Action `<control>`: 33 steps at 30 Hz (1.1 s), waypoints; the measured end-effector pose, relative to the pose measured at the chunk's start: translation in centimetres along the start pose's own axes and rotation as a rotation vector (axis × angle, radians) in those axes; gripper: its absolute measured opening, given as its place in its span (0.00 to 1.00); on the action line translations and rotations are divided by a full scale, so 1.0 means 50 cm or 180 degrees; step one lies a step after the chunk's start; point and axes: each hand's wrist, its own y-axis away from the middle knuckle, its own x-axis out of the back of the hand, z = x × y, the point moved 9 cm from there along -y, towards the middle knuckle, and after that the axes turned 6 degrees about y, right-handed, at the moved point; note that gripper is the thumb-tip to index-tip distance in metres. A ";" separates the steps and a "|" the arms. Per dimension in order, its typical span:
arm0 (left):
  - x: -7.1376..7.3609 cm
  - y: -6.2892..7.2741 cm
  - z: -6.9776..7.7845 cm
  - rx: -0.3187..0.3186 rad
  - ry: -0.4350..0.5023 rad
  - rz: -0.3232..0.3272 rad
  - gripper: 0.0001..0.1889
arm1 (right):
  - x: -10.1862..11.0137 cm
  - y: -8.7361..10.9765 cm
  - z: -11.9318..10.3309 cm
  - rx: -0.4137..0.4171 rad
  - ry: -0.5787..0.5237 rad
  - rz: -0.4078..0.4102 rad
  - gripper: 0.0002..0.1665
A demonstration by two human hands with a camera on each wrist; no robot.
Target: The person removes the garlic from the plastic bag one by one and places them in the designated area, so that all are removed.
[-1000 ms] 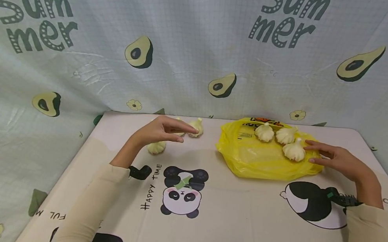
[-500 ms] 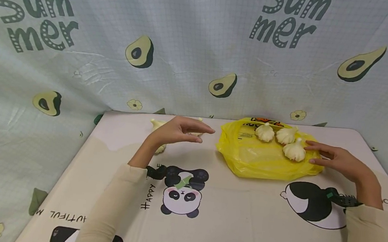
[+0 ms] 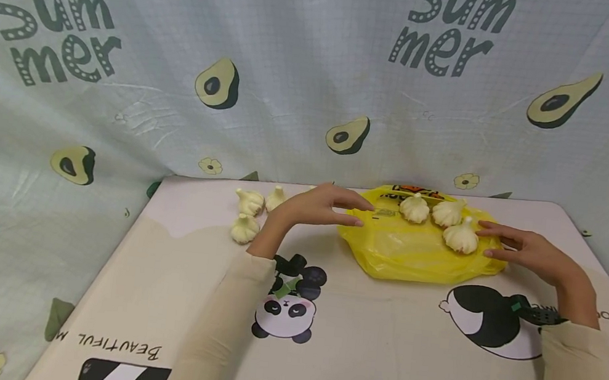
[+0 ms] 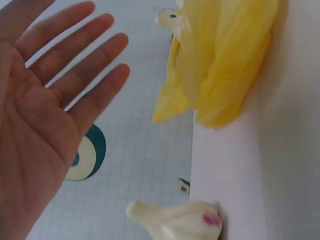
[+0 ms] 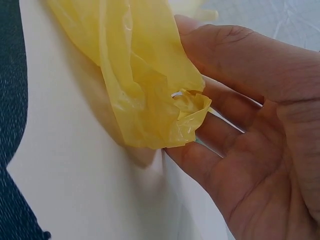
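Note:
My left hand (image 3: 318, 207) hovers near the left edge of a yellow plastic bag (image 3: 404, 253), palm bare and fingers extended in the left wrist view. Three garlic bulbs (image 3: 460, 236) lie on the bag, toward its right side. At the bag's right end, my right hand (image 3: 534, 254) has its fingertips right beside the nearest bulb. The right wrist view shows the thumb (image 5: 235, 55) and fingers on either side of the bag's crumpled edge, with a gap between them. Left of the bag, more garlic bulbs (image 3: 245, 229) sit behind my left forearm, one mostly hidden by the hand.
A pale cloth (image 3: 377, 346) printed with pandas covers the table. Behind it hangs a curtain (image 3: 296, 59) with avocado prints and lettering. One bulb (image 4: 185, 220) shows below my left palm in the left wrist view.
My left hand has moved right, away from the left garlic bulbs and up to the bag's left edge, uncovering some of the bulbs. My right hand has stayed at the bag.

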 end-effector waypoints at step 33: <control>-0.072 -0.278 -0.099 0.0614 0.0690 0.0273 0.26 | -0.001 -0.003 0.000 0.0024 0.0165 -0.0016 0.35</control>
